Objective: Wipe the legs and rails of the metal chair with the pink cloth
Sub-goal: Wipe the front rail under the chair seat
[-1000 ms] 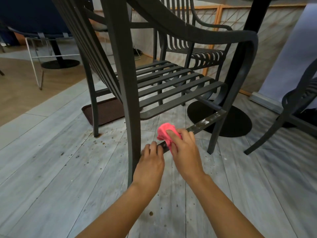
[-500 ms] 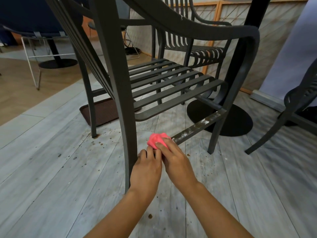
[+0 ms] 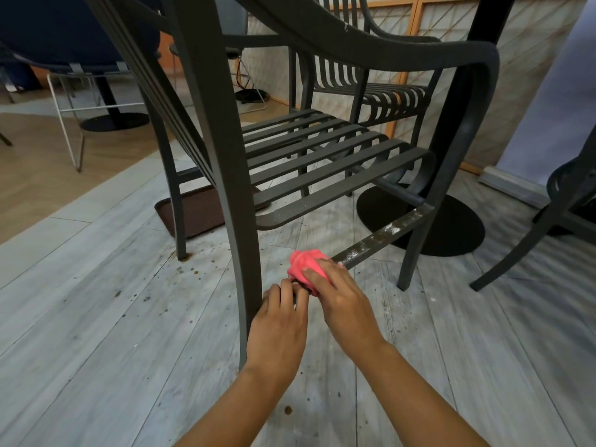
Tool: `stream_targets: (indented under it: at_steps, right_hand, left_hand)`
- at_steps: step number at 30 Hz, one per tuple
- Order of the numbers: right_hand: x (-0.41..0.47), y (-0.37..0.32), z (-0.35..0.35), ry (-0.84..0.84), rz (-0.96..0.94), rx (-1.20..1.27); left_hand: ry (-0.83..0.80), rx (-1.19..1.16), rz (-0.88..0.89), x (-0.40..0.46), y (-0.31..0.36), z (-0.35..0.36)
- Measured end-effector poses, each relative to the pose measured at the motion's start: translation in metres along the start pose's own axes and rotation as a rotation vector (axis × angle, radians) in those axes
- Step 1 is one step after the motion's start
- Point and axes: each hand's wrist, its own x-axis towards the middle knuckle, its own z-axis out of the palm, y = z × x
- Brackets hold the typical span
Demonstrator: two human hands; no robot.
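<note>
Since a second ago I have drawn the pink cloth [image 3: 304,265] in my right hand [image 3: 342,295] back along the dusty lower rail [image 3: 377,238] toward the near leg [image 3: 238,221], baring more speckled metal, until it sits just beside my left hand [image 3: 279,330].

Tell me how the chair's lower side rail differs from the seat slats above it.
The lower side rail is speckled with whitish grime, while the seat slats look evenly dark. The rail is a single bar low near the floor; the slats are many parallel bars set higher. The right hand holds the pink cloth on the rail and the left hand grips its near end; nothing touches the slats. Both are dark flat metal bars.
</note>
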Motion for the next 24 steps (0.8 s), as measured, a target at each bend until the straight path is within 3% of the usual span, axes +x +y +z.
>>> stream_targets:
  at_steps: [15, 22, 24]
  right_hand:
    - [0.01, 0.027, -0.011, 0.054, 0.134, -0.056]
    - [0.014, 0.024, -0.023, -0.041, 0.244, 0.114]
    - [0.013, 0.02, -0.031, -0.014, 0.192, 0.097]
  left_hand:
    - [0.014, 0.069, 0.006, -0.001, -0.001, 0.006]
    - [-0.007, 0.048, -0.011, -0.002, 0.002, 0.003]
    - [-0.006, 0.014, -0.038, -0.002, 0.005, 0.001]
